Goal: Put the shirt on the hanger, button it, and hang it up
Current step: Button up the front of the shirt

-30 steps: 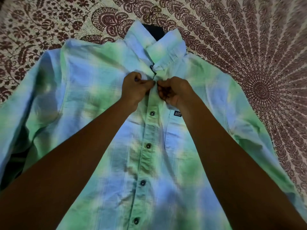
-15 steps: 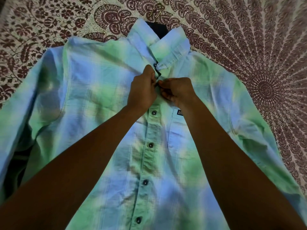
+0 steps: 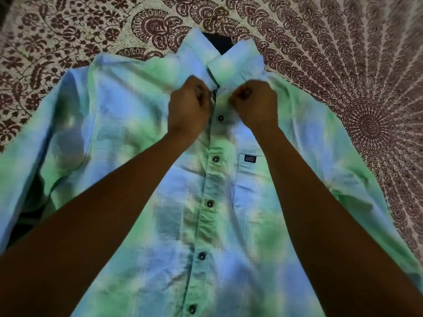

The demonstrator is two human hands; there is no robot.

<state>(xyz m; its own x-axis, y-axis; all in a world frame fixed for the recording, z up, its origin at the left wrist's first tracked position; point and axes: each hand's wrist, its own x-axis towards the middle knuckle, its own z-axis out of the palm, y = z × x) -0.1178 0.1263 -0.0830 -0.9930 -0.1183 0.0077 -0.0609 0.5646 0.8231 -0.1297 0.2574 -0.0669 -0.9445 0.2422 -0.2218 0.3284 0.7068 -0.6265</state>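
Shirt (image 3: 128,138) is lying flat, front up, on the printed bed cover (image 3: 68,30), with the collar (image 3: 235,62) at the far end from me. The hanger hook (image 3: 216,18) is sticking out past the collar, so I am taking the rest of it to be inside the shoulders.

Left hand (image 3: 188,104) is clenching the front panel just left of the placket. Right hand (image 3: 254,104) is pinching the cloth just right of it — both directly under the collar, flanking the top button (image 3: 214,92). The lower buttons (image 3: 215,159) down the placket are looking fastened.

Judgement: I am finishing the buttoning at the neck. Whether the top button is fully through its hole, I cannot tell.

Next move is calling for seating that button if needed, then releasing the cloth and taking the hook — lifting level so the shoulders are not sliding off.
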